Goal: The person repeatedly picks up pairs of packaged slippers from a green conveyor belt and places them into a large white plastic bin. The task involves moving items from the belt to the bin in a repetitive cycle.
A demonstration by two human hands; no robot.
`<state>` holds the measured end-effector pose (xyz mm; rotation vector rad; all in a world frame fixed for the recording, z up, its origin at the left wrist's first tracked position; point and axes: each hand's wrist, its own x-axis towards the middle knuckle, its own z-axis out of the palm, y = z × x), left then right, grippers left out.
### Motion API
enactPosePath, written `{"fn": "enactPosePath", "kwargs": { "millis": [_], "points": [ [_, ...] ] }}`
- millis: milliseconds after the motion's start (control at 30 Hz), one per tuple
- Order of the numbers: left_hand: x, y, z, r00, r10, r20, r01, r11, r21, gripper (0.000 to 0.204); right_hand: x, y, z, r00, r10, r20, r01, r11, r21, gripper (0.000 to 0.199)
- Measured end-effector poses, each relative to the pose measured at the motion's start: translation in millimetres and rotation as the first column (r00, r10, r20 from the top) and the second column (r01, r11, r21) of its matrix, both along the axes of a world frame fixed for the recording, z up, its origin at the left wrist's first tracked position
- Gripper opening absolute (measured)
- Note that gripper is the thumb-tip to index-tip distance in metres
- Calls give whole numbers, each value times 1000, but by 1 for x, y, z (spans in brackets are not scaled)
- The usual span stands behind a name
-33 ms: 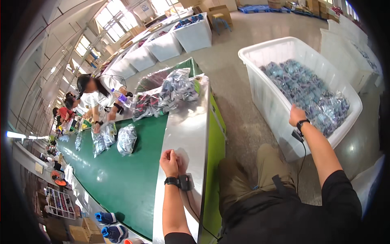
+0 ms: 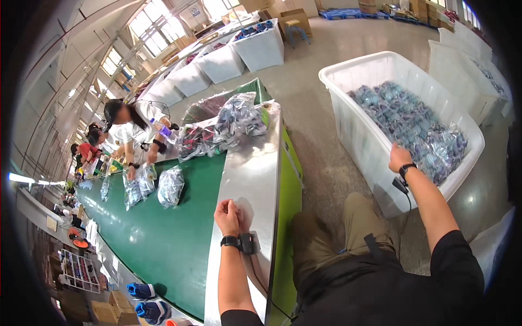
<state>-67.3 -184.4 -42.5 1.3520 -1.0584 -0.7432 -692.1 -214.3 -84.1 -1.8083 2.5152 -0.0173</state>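
My left hand [image 2: 227, 216] is curled closed over the metal end plate [image 2: 244, 182] of the conveyor table, and nothing shows in its fingers. On the right, my right hand [image 2: 401, 157] grips the near-side rim of a large white plastic bin [image 2: 356, 122]. Inside that bin lies a heap of clear plastic bags [image 2: 402, 111] with bluish-grey contents. Past my left hand, a bagged bundle [image 2: 171, 187] lies on the green belt [image 2: 141, 239]. More filled bags [image 2: 239, 117] are piled at the table's far corner.
Across the belt a co-worker [image 2: 133, 127] handles other bags [image 2: 140, 182]. A purple-tinted bottle [image 2: 162, 130] stands near that person. Blue shoes [image 2: 149, 311] sit by the belt's lower left edge. White bins [image 2: 260, 49] line the back, and a blue-legged stool [image 2: 296, 31] stands behind.
The co-worker's hands have shifted slightly over the bags. My hands keep their places, with the right one still at the bin's rim.
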Motion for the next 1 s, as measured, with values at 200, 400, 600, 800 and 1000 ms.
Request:
{"fn": "enactPosePath", "kwargs": {
  "millis": [200, 400, 600, 800, 1000],
  "points": [
    [-8, 14, 18, 984, -24, -175, 23, 1000, -8, 11, -9, 95, 3, 992, 101, -70, -103, 994, -35, 47],
    [8, 4, 3, 960, -35, -279, 6, 994, -105, 10, -24, 162, -2, 978, 110, -178, -107, 994, 24, 45],
    [12, 1, -3, 940, -108, -323, 68, 989, -133, 11, -11, 192, 2, 964, 73, -254, -44, 992, 121, 43],
    [17, -1, -2, 918, -62, -391, 14, 992, -126, 10, 27, 198, 2, 961, 67, -268, -11, 979, 203, 45],
    [12, -13, -12, 927, -86, -366, 46, 992, -116, 7, 61, 196, 31, 979, 133, -155, -85, 955, 285, 56]
  ]
}}
